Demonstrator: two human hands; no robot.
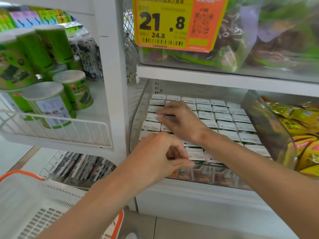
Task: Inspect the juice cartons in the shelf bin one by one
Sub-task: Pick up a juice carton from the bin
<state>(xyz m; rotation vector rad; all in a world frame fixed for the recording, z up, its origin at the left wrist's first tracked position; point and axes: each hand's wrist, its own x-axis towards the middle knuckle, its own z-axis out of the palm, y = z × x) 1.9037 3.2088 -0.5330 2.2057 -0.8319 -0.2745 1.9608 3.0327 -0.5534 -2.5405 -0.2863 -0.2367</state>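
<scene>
White shop shelving fills my view, with a clear-fronted shelf bin (224, 180) at chest height under a yellow price tag (162, 23). Juice cartons (226, 125) stand packed upright in it, white tops showing — roughly six across and seven or eight rows deep, though my arms hide too many for a true count. To the side, at least six green canisters (51, 100) sit in a wire basket (57, 133), and yellow snack packs (303, 149) fill the neighbouring bin.

My right hand (181, 121) lies over the back-left rows, fingers (164, 112) loosely curled and slightly apart, tips touching carton tops; whether it grips one I cannot tell. My left hand (155, 156) is at the front row, fingers bent in, thumb and forefinger closed toward each other at the edge of a front carton (196, 155) — pinching it or only touching, I cannot tell.
</scene>
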